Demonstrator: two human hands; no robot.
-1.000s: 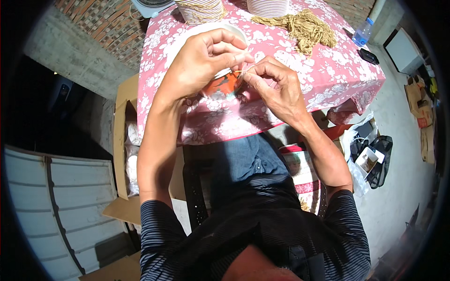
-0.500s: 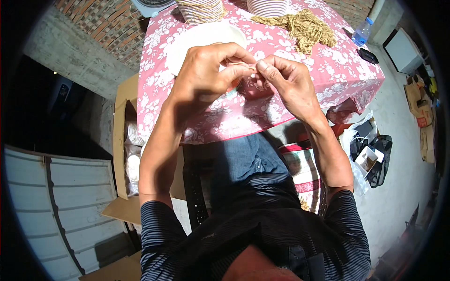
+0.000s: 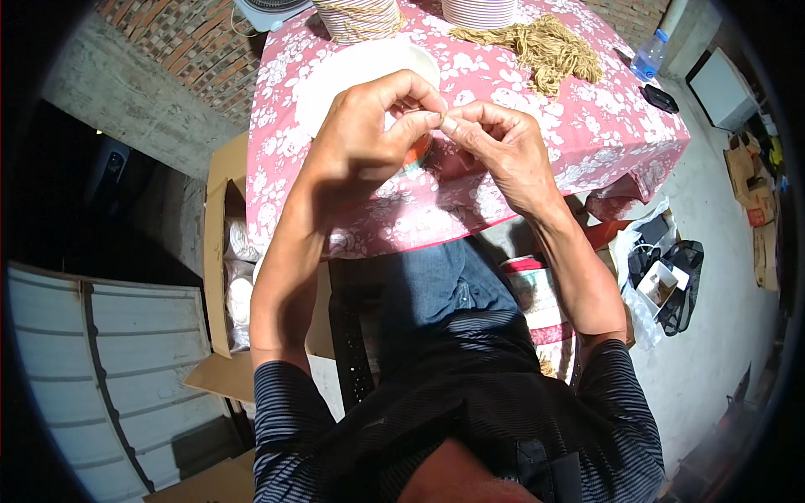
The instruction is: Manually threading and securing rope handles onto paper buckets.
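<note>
Over the near part of the table, my left hand (image 3: 373, 117) and my right hand (image 3: 501, 147) meet with thumbs and forefingers pinched together. Whatever lies between the fingertips is too small to make out. Below and behind the left hand is a round white plate or tray (image 3: 323, 80), partly covered by that hand. Something orange-red (image 3: 417, 151) with a pale edge shows beneath the left fingers, mostly hidden. Farther back on the right lies a loose heap of tan cord (image 3: 558, 54).
A pink flowered tablecloth (image 3: 604, 109) covers the table. Stacked white rims wound with cord (image 3: 360, 21) and another white stack (image 3: 480, 12) stand at the back. A water bottle (image 3: 649, 57) and a black phone-like object (image 3: 659, 99) are at the right edge. An open cardboard box (image 3: 216, 251) stands left.
My right hand has shifted slightly left, and its fingertips now press closer to those of the left hand. More of the orange-red thing shows below.
</note>
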